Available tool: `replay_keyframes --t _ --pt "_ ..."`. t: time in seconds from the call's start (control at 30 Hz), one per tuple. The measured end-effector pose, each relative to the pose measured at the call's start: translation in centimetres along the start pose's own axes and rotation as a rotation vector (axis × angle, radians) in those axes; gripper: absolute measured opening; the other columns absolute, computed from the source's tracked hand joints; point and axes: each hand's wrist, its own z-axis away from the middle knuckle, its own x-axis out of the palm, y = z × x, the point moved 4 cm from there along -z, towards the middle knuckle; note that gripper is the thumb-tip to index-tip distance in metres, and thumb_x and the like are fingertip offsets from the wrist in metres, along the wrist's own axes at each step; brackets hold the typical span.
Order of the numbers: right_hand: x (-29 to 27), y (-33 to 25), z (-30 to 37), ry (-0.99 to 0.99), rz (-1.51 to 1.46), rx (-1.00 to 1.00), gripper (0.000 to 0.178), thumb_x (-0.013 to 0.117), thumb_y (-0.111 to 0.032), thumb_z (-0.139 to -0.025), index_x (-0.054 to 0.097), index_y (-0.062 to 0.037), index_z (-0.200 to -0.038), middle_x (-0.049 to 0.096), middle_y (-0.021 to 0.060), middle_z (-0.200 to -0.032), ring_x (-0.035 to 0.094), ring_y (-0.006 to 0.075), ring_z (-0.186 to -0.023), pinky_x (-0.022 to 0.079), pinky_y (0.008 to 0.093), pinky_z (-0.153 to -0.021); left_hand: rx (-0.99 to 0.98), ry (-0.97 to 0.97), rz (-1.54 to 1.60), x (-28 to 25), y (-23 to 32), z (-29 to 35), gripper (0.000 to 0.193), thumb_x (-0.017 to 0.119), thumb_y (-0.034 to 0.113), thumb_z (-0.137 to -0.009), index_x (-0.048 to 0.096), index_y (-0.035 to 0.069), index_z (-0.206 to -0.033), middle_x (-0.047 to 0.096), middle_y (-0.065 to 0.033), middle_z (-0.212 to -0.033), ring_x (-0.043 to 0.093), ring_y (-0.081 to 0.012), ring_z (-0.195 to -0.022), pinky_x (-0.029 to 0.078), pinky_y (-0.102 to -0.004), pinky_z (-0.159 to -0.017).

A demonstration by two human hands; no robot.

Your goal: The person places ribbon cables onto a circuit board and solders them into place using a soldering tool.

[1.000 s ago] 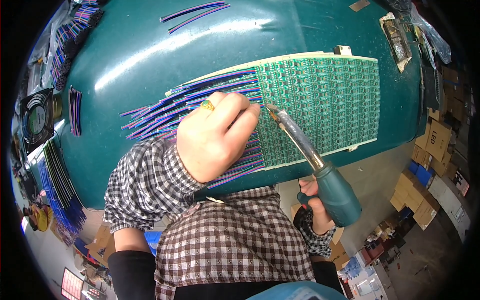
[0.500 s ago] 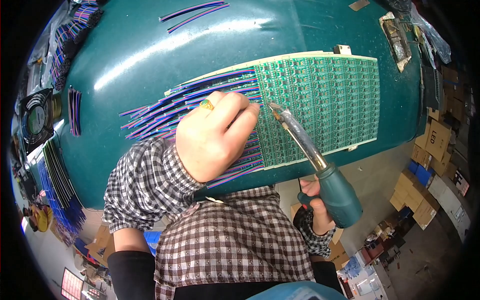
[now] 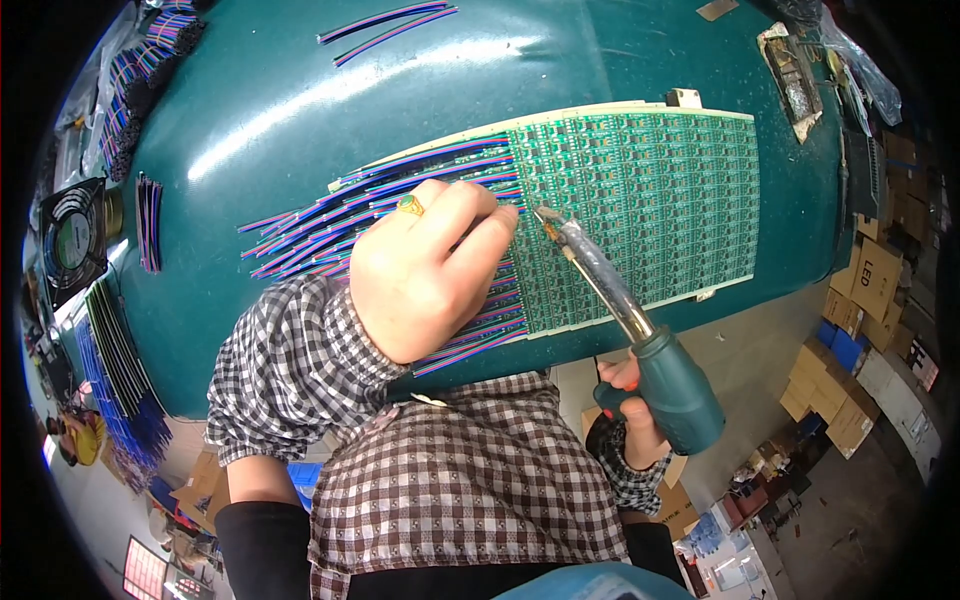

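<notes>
A large panel of small green circuit boards (image 3: 650,200) lies on the dark green table. Rows of multi-strand ribbon wires (image 3: 440,158) run off its left side. My left hand (image 3: 425,275), ringed on one finger, rests over these wires. Its fingers are pinched together at the ends of the wires by the boards; the piece between the fingertips is mostly hidden. My right hand (image 3: 640,425) is wrapped round the handle of a dark green soldering gun (image 3: 680,390). The gun's tip reaches the boards just right of my left fingertips; contact is too small to make out.
Loose wires (image 3: 390,25) lie at the far side, with another small bundle (image 3: 149,225) at the left. A black fan (image 3: 75,240) stands at the left edge. A soiled metal holder (image 3: 790,85) sits far right. Cardboard boxes (image 3: 865,280) are beyond the table.
The tip of the soldering gun has shifted very slightly left and nearer to me. My left hand has hardly moved. At the far left, a distant person in yellow has moved a little.
</notes>
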Motion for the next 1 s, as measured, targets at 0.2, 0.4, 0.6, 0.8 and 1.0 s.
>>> replay_keyframes --t 0.2,0.4,0.6,0.8,1.0 --pt "0.34 -0.01 0.1 0.117 -0.12 0.038 0.049 0.072 -0.036 -0.088 0.059 0.0088 -0.103 0.06 0.0108 -0.088 0.063 0.0231 -0.081 0.056 0.0454 -0.084 -0.002 -0.003 0.028 -0.19 -0.29 -0.18 0.026 0.067 0.003 -0.064 0.066 0.004 -0.091 0.058 -0.0054 -0.086 0.059 -0.0218 -0.071 0.051 -0.0324 -0.059" --pt "0.28 0.22 0.28 0.074 -0.11 0.05 0.053 0.072 -0.036 -0.088 0.057 0.0101 -0.11 0.059 0.0096 -0.086 0.062 0.0223 -0.079 0.055 0.0466 -0.085 0.019 0.005 0.015 -0.05 -0.22 -0.19 0.025 0.066 0.004 -0.065 0.066 0.004 -0.089 0.057 -0.0054 -0.085 0.059 -0.0216 -0.071 0.051 -0.0322 -0.06" --pt "0.34 0.32 0.34 0.088 -0.117 0.05 0.059 0.073 -0.035 -0.087 0.053 0.0122 -0.117 0.058 0.0092 -0.086 0.062 0.0226 -0.078 0.054 0.0473 -0.087 0.049 0.008 0.004 -0.03 -0.31 -0.15 0.024 0.066 0.005 -0.064 0.065 0.004 -0.088 0.056 -0.0051 -0.084 0.058 -0.0209 -0.071 0.05 -0.0313 -0.06" --pt "0.3 0.2 0.35 0.08 -0.102 0.049 0.06 0.073 -0.035 -0.087 0.053 0.0125 -0.118 0.058 0.0092 -0.086 0.062 0.0226 -0.078 0.055 0.0475 -0.086 0.083 -0.018 -0.016 -0.1 -0.17 -0.33 0.026 0.064 0.008 -0.064 0.064 0.003 -0.089 0.055 -0.0058 -0.084 0.058 -0.0208 -0.071 0.05 -0.0309 -0.059" --pt "0.34 0.23 0.3 0.109 -0.12 0.029 0.053 0.072 -0.034 -0.088 0.057 0.0111 -0.111 0.059 0.0099 -0.087 0.061 0.0223 -0.079 0.056 0.0471 -0.084 0.08 -0.003 0.002 -0.01 -0.37 -0.39 0.022 0.064 0.007 -0.064 0.064 0.004 -0.086 0.055 -0.0052 -0.083 0.058 -0.0207 -0.07 0.049 -0.0306 -0.059"
